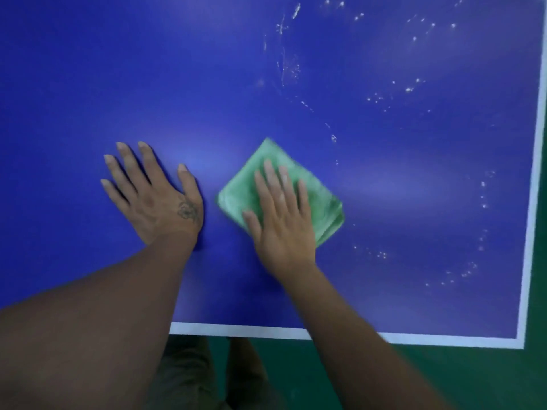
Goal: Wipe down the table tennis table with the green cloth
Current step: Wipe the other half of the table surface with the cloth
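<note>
The blue table tennis table [88,69] fills most of the view, with white lines along its near and right edges. A folded green cloth [319,199] lies flat on it near the middle. My right hand [281,220] presses on the cloth with straight, spread fingers and covers its lower left part. My left hand [154,193] rests flat on the bare table just left of the cloth, fingers spread. White specks and streaks [287,66] are scattered over the surface above and to the right of the cloth.
The table's near right corner [519,343] shows at the lower right. Green floor [444,380] lies beyond the near and right edges. My legs [207,374] stand against the near edge.
</note>
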The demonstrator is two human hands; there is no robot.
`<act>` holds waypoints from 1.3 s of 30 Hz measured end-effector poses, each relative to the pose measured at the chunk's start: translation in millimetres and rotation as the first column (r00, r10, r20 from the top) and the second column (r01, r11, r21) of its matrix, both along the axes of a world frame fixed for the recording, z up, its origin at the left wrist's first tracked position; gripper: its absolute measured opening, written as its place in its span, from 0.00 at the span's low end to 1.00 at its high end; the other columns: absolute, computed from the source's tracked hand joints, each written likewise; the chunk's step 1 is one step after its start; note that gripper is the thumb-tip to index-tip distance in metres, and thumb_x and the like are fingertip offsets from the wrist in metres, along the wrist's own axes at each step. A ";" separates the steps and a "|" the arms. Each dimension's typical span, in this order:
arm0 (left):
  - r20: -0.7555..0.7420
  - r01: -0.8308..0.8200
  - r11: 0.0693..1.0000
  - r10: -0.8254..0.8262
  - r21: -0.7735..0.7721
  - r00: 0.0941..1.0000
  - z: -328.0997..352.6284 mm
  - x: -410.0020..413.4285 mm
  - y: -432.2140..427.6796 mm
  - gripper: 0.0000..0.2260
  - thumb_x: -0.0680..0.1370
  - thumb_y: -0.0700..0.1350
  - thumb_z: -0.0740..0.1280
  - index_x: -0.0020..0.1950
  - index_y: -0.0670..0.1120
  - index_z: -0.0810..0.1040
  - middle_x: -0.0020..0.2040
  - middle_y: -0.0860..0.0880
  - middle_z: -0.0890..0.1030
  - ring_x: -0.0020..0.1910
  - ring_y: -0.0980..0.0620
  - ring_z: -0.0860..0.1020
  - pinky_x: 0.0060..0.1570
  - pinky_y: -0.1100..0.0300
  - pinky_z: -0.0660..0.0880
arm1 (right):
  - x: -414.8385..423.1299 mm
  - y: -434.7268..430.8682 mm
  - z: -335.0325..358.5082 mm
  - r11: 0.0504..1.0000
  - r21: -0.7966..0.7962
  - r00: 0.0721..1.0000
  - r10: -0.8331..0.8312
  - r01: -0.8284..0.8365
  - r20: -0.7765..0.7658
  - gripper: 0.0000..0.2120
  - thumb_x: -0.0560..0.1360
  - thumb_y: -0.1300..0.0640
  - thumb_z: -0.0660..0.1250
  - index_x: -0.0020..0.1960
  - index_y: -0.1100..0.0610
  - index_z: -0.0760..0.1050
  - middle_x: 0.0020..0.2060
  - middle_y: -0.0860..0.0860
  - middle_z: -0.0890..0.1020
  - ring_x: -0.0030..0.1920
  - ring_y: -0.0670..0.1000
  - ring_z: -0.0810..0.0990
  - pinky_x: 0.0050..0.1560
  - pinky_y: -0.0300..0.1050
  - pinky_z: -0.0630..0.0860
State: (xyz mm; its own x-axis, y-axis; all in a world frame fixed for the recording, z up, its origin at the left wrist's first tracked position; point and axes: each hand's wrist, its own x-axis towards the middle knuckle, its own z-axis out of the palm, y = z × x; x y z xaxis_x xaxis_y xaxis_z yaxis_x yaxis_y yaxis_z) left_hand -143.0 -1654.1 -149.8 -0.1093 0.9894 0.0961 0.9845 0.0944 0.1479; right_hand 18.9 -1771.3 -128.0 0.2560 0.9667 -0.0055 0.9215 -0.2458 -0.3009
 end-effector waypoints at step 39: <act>0.020 -0.003 1.000 0.004 -0.018 1.000 3.8 -1.1 0.0 0.33 0.88 0.62 0.51 0.89 0.46 0.56 0.89 0.43 0.54 0.88 0.40 0.50 0.86 0.39 0.47 | 66.8 -74.8 -8.5 0.996 0.033 0.997 0.076 -0.077 0.022 0.35 0.86 0.40 0.63 0.87 0.56 0.61 0.87 0.51 0.61 0.87 0.56 0.57 0.84 0.66 0.59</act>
